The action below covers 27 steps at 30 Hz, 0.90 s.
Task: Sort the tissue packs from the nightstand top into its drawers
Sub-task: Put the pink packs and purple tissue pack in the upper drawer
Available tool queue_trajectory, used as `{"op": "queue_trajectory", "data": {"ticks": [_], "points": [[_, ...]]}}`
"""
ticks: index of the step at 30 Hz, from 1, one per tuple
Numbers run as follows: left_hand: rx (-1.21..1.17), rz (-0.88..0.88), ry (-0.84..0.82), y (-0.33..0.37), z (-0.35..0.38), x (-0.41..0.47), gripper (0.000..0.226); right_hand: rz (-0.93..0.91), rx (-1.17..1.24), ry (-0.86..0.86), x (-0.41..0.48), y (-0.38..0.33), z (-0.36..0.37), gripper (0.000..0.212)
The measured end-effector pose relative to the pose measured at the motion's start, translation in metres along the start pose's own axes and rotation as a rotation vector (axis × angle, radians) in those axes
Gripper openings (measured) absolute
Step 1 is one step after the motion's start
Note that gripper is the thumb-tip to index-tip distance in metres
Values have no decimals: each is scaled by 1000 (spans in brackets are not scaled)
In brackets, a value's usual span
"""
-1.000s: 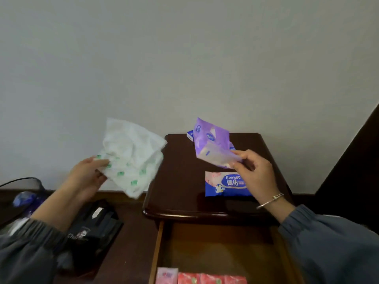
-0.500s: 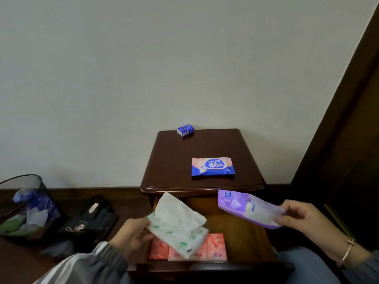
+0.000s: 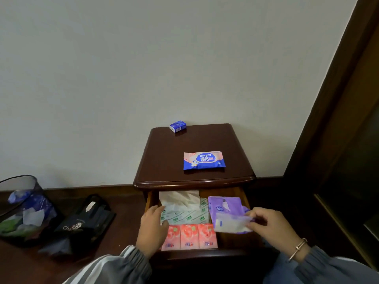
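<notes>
Hands (image 3: pixel 152 228) in open drawer (image 3: pixel 231 240), placing tissue packs (image 3: pixel 227 214)

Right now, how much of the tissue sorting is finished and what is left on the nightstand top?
Done: three pink tissue packs lie in a row at the front of the open wooden drawer. In hand: the left hand rests on the white green-printed soft pack; the right hand grips the purple soft pack, both inside. Left: the blue-and-pink wipes pack and small blue box on top.
</notes>
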<state>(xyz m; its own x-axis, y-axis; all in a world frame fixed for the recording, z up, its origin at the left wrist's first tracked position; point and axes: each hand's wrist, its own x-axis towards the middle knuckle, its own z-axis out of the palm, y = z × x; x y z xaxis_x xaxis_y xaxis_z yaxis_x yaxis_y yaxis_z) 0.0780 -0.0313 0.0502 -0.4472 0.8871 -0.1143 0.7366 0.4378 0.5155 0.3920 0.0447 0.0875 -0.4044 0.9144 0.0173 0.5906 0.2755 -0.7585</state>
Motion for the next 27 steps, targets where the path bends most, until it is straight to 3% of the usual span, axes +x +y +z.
{"op": "queue_trajectory", "data": {"ticks": [2,6,11,15,18,19,21,24,27], "points": [[63,164,-111,4,2,6,44,-9,-21,-18,0,1,9,31],[179,320,-359,17,9,28,41,-22,-42,-13,2,1,21,15],[435,179,-629,21,14,55,43,-14,-45,47,3,9,22,21],[840,259,-575,2,17,67,51,-7,-72,76,5,19,14,27],[953,382,-471,-15,17,66,49,-23,-47,60,8,23,18,32],[897,423,-424,-21,17,65,46,-32,-25,41,11,23,21,32],[522,411,-313,-24,13,61,39,-54,49,-6,20,22,29,28],[-184,181,-144,-14,3,53,24,-51,200,-99,41,14,39,30],[-634,-125,-340,-3,1,44,29,1,365,-245,64,0,47,28]]}}
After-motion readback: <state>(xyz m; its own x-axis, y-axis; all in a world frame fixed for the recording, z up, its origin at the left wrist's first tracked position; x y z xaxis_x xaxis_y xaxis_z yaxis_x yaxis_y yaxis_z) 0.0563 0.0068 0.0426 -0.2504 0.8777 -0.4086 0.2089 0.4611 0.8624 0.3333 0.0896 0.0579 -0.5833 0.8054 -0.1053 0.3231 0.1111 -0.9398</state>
